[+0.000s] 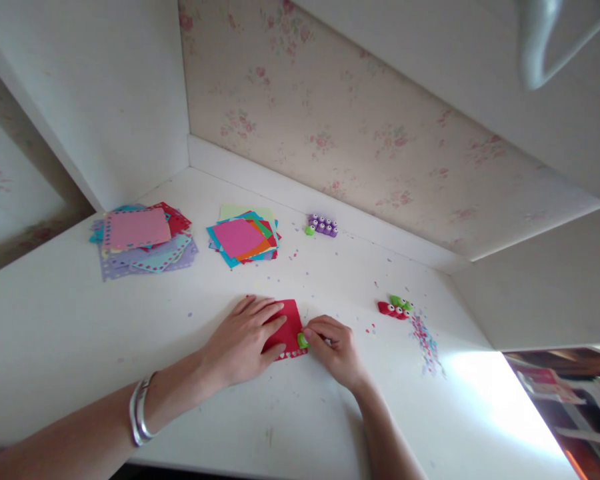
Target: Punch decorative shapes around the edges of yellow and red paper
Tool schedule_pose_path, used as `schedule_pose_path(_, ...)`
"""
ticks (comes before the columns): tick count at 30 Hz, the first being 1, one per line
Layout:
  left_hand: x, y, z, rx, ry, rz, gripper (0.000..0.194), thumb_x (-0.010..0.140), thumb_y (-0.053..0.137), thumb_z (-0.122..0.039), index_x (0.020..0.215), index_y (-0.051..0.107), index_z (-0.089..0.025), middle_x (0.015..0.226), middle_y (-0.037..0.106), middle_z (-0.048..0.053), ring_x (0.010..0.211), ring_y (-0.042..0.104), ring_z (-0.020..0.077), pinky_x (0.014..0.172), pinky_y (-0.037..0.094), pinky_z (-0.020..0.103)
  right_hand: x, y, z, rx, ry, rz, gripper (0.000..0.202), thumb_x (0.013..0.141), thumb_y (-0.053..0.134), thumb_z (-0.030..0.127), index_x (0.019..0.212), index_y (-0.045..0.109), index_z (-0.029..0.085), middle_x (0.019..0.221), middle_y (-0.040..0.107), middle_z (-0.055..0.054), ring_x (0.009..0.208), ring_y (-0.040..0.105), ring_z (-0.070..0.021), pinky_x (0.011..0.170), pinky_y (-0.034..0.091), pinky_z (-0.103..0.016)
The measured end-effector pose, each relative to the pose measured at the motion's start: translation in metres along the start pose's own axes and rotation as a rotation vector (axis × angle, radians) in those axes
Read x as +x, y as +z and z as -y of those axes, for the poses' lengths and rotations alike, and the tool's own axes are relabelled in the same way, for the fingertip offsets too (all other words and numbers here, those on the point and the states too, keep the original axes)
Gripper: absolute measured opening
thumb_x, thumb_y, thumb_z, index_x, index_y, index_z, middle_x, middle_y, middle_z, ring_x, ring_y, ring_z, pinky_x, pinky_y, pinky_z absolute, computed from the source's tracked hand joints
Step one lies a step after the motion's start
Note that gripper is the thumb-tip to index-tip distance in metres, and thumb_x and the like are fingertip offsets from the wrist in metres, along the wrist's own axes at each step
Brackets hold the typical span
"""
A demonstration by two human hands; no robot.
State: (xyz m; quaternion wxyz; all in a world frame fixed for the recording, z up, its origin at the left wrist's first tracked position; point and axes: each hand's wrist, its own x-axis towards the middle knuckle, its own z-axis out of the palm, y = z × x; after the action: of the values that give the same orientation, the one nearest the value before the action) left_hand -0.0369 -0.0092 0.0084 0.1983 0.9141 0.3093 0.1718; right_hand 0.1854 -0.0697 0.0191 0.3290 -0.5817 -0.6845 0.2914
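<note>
One red sheet (291, 321) on the white tabletop (190, 373), two hands of mine on the job. My left hand (247, 337) lay flat over the sheet's left part, fingers a bit spread, pressing rather than gripping. My right hand (335, 347) had one little green block (303, 341) pinched between thumb and finger, right at the sheet's right edge, other fingers curled in. One row of pale cutouts ran along the sheet's near edge, too small for me to count properly.

Two paper piles sat beyond the sheet to its left: the farther-left one had a pink sheet (137, 228) on top, the nearer one a magenta sheet (240, 239). Couldn't count what was under either, sorry.

Straight past the sheet and slightly right was one cluster of purple blocks (325, 232), looked like eight, plus one single green block (309, 231) touching it. Well right of the sheet: one row of red blocks (394, 311), three I think, against one row of green ones, and one heap of confetti (425, 343) just beside them.
</note>
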Motion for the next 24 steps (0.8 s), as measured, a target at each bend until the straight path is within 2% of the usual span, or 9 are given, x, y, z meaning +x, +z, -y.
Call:
schedule_pose_path(16,-0.0018,0.0024,0.0010,0.012,-0.001,-0.016,0.039,0.090,0.054,-0.040,0.125,0.058,-0.023,0.137,0.054,0.007,0.131,0.041,0.0238,0.113,0.019,0.045,-0.0021,-0.0012,-0.0013,-0.013,-0.008,0.056,0.027,0.095,0.054,0.032,0.078,0.072,0.022,0.084,0.067,-0.004,0.076,0.063,-0.0165,0.072,0.050,-0.029)
schedule_pose_path(21,-0.0013,0.0018,0.0001,0.002,-0.011,-0.024,0.036,0.090,0.055,-0.038,0.123,0.059,-0.025,0.135,0.056,0.005,0.130,0.042,0.0225,0.113,0.020,0.044,-0.0048,0.0007,-0.0014,0.006,0.019,0.069,0.021,0.095,0.055,0.031,0.097,0.076,0.027,0.095,0.066,-0.004,0.083,0.064,-0.0161,0.072,0.049,-0.027)
schedule_pose_path(24,-0.0009,0.0010,-0.0016,0.001,-0.012,-0.029,0.035,0.089,0.056,-0.036,0.123,0.059,-0.026,0.134,0.056,0.005,0.130,0.043,0.0226,0.113,0.021,0.044,-0.0045,0.0018,0.0021,-0.007,0.042,0.069,0.021,0.095,0.055,0.029,0.098,0.076,0.027,0.094,0.065,-0.003,0.081,0.063,-0.0149,0.071,0.049,-0.026)
